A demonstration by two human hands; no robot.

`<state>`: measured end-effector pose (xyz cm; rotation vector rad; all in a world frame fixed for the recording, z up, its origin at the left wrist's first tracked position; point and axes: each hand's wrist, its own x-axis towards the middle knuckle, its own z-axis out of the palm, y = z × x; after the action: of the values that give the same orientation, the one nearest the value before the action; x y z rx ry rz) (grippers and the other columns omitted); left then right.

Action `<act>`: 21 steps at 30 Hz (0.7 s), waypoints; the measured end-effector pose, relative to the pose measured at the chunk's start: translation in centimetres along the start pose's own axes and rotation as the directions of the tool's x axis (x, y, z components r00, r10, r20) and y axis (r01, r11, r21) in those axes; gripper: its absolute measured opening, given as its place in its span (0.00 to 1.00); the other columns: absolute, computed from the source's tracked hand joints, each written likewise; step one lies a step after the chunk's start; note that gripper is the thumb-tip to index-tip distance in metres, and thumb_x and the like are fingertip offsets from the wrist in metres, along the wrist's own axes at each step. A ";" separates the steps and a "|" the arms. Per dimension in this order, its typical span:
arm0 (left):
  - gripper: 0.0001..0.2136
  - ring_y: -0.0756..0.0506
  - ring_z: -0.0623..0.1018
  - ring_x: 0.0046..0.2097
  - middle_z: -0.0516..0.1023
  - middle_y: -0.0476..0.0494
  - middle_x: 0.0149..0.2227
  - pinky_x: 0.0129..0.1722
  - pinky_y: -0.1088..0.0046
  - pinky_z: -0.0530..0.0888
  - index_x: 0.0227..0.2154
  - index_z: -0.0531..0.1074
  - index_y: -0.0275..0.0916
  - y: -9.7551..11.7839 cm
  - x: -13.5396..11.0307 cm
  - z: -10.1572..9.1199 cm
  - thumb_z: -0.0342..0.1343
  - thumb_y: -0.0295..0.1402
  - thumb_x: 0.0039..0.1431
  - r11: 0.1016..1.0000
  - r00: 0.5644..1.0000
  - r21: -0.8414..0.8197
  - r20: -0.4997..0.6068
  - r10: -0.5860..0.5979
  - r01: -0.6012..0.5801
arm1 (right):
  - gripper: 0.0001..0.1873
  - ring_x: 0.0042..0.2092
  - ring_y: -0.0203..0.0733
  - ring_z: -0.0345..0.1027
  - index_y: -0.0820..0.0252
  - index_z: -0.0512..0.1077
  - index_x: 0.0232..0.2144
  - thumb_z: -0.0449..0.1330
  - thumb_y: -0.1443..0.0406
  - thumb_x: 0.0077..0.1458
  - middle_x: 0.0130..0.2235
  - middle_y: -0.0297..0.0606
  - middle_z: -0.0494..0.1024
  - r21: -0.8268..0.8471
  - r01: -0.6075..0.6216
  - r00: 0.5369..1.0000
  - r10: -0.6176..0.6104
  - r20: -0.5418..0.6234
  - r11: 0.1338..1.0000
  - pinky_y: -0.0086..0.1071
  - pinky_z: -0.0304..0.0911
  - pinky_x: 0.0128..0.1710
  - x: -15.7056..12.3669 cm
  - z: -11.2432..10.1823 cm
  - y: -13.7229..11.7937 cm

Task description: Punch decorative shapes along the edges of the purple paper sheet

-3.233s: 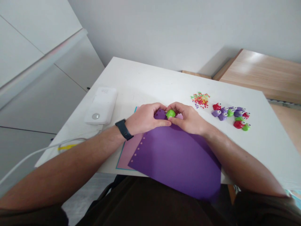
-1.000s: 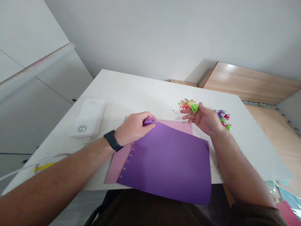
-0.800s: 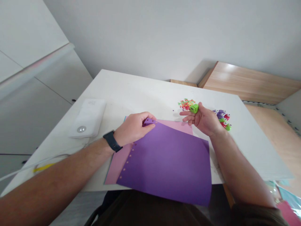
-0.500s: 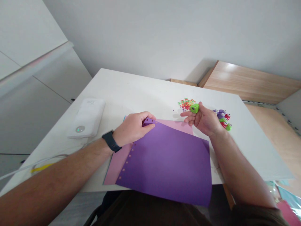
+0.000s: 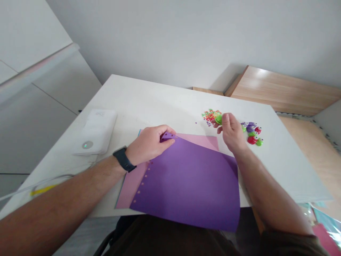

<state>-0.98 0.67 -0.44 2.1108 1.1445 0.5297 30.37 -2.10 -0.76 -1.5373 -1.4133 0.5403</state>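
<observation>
A dark purple paper sheet (image 5: 189,181) with a row of small punched holes along its left edge lies over a pink sheet (image 5: 131,185) on the white table (image 5: 160,103). My left hand (image 5: 149,144), with a black watch on the wrist, pinches the purple sheet's top left corner. My right hand (image 5: 231,133) is closed on a small green paper punch (image 5: 218,118) and holds it over the pile of coloured confetti (image 5: 210,115).
Several small purple, green and red punches (image 5: 252,129) lie in a cluster right of my right hand. A white device (image 5: 94,131) with a lit button sits at the left, with a white cable and yellow tag (image 5: 39,191) near the table's edge. A wooden surface (image 5: 282,89) stands behind.
My right hand has carried the green punch away from the purple sheet's corner, rightward to the confetti pile, and has turned over there. The left hand keeps hold of the corner.
</observation>
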 end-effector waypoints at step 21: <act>0.12 0.45 0.81 0.39 0.84 0.48 0.40 0.40 0.70 0.75 0.45 0.78 0.45 -0.1 0.0 0.0 0.58 0.41 0.60 1.000 1.000 0.012 0.008 0.001 -0.001 | 0.22 0.33 0.41 0.70 0.54 0.75 0.37 0.55 0.45 0.64 0.32 0.35 0.77 -0.001 -0.036 0.992 0.036 0.121 0.999 0.37 0.69 0.38 -0.2 0.1 0.1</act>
<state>-1.03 0.71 -0.46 2.1224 1.1447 0.5160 30.32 -2.22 -0.91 -1.5533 -1.4785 0.6654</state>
